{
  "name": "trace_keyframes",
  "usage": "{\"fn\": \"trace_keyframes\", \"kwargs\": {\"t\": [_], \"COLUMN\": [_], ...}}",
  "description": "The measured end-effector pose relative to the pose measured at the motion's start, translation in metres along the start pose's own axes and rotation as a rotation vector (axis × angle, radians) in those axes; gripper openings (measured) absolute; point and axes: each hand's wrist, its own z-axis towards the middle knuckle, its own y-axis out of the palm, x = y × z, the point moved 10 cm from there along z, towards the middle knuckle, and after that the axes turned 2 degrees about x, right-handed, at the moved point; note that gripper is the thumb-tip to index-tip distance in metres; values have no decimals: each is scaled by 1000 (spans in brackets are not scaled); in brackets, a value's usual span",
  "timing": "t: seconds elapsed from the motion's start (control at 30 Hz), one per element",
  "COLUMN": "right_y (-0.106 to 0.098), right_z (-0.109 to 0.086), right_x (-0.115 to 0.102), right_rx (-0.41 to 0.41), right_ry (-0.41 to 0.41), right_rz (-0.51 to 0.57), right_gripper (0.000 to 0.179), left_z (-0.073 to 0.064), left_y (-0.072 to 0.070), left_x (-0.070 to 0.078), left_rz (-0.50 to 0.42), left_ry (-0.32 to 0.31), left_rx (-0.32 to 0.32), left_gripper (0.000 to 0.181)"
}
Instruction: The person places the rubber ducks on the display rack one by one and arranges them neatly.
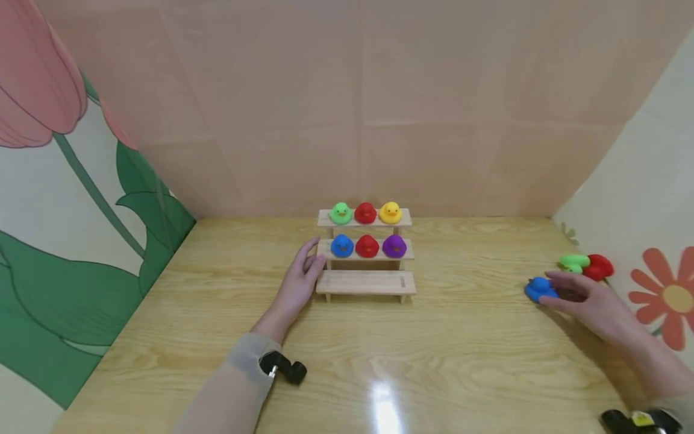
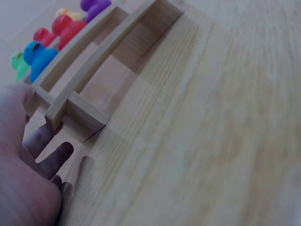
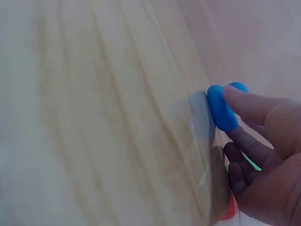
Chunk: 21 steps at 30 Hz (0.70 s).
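A three-tier wooden stand [image 1: 365, 282] holds small rubber ducks on its upper two tiers. Green [image 1: 341, 213], red [image 1: 365, 213] and yellow [image 1: 390, 213] ducks line the top; blue [image 1: 342, 246], another red [image 1: 367, 246] and purple [image 1: 394, 246] ones sit on the middle tier. The lowest tier is bare. My left hand [image 1: 295, 283] rests against the stand's left end, fingers loosely bent at the middle tier. Far right, my right hand [image 1: 596, 304] pinches a blue duck [image 3: 221, 108] between thumb and fingers, close over the table.
Behind my right hand, a green duck [image 1: 573, 263] and a red duck [image 1: 599, 267] lie by the right wall panel with its printed flower [image 1: 678, 298]. A pink-beige backdrop [image 1: 358, 120] closes off the far edge of the wood-grain table [image 1: 461, 349]. A printed panel [image 1: 70, 271] stands left.
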Motion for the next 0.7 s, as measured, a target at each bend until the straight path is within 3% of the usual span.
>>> {"fn": "trace_keyframes", "kwargs": {"t": [0.27,0.53,0.7], "right_y": [-1,-5,-1], "right_z": [5,4,5], "right_x": [5,0,3], "right_rx": [-17,69,29], "right_ry": [16,-39,-19], "right_rz": [-9,0,-17], "right_gripper": [76,63,65], "left_z": [2,1,0], "left_y": [1,0,0], "left_x": [3,1,0], "left_rz": [-15,-17,-8], "left_ry": [8,3,-4], "left_rx": [0,6,12], "left_gripper": [59,58,60]}}
